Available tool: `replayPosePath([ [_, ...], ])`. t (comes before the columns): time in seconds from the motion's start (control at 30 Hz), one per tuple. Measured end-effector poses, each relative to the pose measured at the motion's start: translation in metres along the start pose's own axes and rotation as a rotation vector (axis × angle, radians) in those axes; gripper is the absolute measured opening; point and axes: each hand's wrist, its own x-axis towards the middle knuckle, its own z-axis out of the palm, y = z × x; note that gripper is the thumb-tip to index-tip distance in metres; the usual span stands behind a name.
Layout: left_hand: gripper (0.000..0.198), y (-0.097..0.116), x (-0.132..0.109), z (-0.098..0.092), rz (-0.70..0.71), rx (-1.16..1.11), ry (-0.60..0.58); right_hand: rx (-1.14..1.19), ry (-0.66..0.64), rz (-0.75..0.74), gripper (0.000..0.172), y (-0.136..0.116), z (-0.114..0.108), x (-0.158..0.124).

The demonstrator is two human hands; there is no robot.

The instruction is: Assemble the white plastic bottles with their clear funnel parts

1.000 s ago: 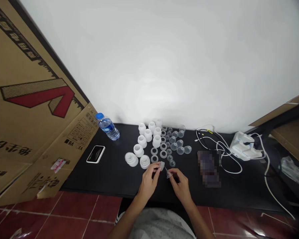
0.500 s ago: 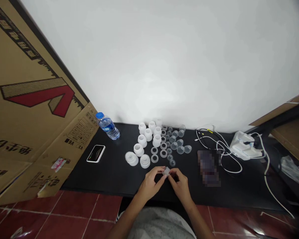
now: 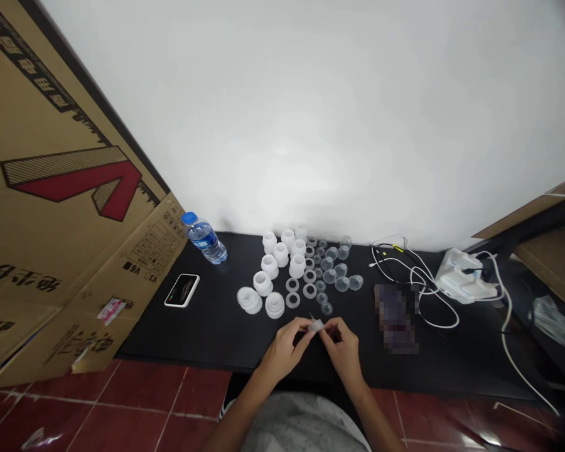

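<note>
Near the front edge of the black table, my left hand [image 3: 289,342] and my right hand [image 3: 341,344] meet, fingertips pinching a small translucent plastic piece [image 3: 316,326] between them. A thin dark sliver shows just above it; I cannot make out what it is. Beyond my hands lie several clear flat rings [image 3: 309,290], several small clear discs [image 3: 326,308] and several clear domed caps [image 3: 342,284]. To their left stand several white plastic fittings [image 3: 262,284], the nearest a ridged white one [image 3: 274,305].
On the left are a water bottle [image 3: 206,240], a white-framed device [image 3: 182,290] and a large cardboard box [image 3: 75,188]. To the right lie a blurred-out object [image 3: 395,319], tangled white cables [image 3: 421,285] and a white plastic device [image 3: 461,276]. A white wall [image 3: 282,125] rises behind the table [image 3: 207,333].
The translucent piece has turned and tilted between my fingertips, and a thin dark sliver now shows above it. Both hands stay in nearly the same place.
</note>
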Motion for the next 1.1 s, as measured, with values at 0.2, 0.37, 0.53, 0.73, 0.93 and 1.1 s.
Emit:
replayPosePath([
  [0.2,0.022,0.0009,-0.0004,-0.0009,0.006,0.024,-0.030,-0.022,0.027,-0.040,0.025,-0.0041,0.0005,0.0011],
  [0.37,0.021,-0.0020,-0.0008,-0.0005,0.010,0.045,-0.038,-0.007,0.045,-0.043,0.012,-0.0081,0.0006,0.0028],
  [0.53,0.025,-0.0030,0.0004,-0.0007,0.030,0.074,-0.035,-0.027,-0.070,-0.090,0.008,-0.0076,0.0010,0.0020],
  [0.73,0.024,0.0058,0.0002,-0.0019,0.025,0.099,-0.063,-0.069,-0.046,-0.069,0.003,-0.0057,0.0022,-0.0005],
  [0.93,0.029,0.0012,-0.0006,0.0020,0.032,0.178,-0.052,-0.078,-0.025,-0.064,0.005,-0.0051,0.0040,-0.0016],
  [1.1,0.030,-0.0015,-0.0004,0.0032,0.055,0.208,-0.042,-0.102,-0.015,-0.075,0.009,-0.0034,0.0063,-0.0035],
])
